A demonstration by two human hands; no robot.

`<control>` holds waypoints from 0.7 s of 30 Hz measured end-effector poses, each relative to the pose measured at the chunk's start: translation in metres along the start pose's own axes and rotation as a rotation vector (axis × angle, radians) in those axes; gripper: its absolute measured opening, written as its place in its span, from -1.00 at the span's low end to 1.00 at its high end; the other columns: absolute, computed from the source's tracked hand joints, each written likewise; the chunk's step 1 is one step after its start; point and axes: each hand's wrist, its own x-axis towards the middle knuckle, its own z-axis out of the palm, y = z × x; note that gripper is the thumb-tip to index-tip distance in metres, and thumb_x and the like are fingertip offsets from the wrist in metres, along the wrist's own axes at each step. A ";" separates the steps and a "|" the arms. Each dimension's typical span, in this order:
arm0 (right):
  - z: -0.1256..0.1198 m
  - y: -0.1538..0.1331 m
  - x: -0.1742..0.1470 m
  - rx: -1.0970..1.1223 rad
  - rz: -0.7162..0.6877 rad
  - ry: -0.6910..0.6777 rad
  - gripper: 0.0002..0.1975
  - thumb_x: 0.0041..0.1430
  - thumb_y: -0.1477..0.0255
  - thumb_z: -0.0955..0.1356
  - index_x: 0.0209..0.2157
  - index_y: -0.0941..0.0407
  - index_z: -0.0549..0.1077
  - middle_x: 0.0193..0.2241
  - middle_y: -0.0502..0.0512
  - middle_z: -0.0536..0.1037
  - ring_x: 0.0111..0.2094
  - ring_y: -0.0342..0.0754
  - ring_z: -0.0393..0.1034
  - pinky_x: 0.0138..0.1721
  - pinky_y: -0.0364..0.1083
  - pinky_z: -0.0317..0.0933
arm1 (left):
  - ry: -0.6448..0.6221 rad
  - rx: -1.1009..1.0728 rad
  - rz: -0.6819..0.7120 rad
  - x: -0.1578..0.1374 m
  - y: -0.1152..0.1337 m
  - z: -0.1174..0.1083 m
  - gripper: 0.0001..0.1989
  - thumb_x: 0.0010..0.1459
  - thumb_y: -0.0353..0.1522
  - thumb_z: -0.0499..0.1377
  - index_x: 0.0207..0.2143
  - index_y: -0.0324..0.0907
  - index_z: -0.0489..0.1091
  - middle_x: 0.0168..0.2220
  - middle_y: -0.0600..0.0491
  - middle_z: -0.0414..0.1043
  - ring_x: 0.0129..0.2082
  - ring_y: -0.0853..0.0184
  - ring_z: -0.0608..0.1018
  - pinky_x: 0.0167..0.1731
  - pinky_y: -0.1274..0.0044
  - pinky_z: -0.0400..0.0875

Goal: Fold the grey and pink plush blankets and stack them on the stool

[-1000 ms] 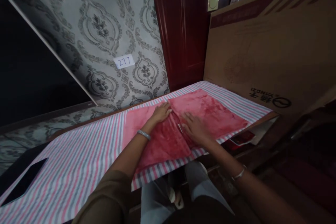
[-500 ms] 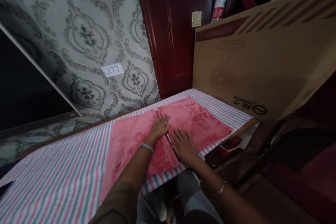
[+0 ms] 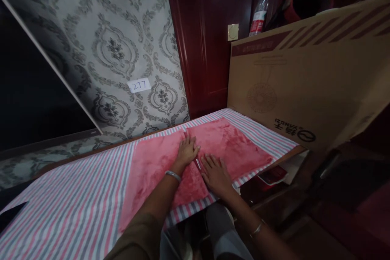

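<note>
Two plush pink cloth pieces lie flat side by side on a striped tablecloth (image 3: 82, 199). The left pink cloth (image 3: 152, 166) and the right pink cloth (image 3: 231, 138) meet along a narrow seam-like gap, where a bit of the striped cloth shows. My left hand (image 3: 187, 152) presses flat on the left cloth's inner edge, fingers stretched away from me. My right hand (image 3: 217, 174) rests palm down by the inner edge of the right cloth, fingers extended. Neither hand grips anything. The cloth under both palms is hidden.
A large cardboard box (image 3: 292, 81) stands at the table's right end, with a red-capped plastic bottle (image 3: 258, 14) behind it. A dark screen (image 3: 36, 85) is at the left. Patterned wallpaper with a paper label (image 3: 139, 85) and a dark red door (image 3: 207, 40) rise behind.
The view has shifted slightly, so the scene sits a little lower and farther right. Both hands stay on the cloths in nearly the same places.
</note>
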 end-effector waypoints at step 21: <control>-0.012 -0.039 -0.006 0.095 -0.146 -0.036 -0.34 0.36 0.19 0.16 0.40 0.15 0.06 0.41 0.21 0.02 0.42 0.13 -0.18 0.35 0.19 -0.18 | -0.137 -0.079 -0.258 -0.015 -0.066 -0.039 -0.34 0.31 -0.07 -0.07 0.40 -0.07 0.03 0.45 -0.11 -0.10 0.42 -0.04 0.01 0.30 0.00 -0.02</control>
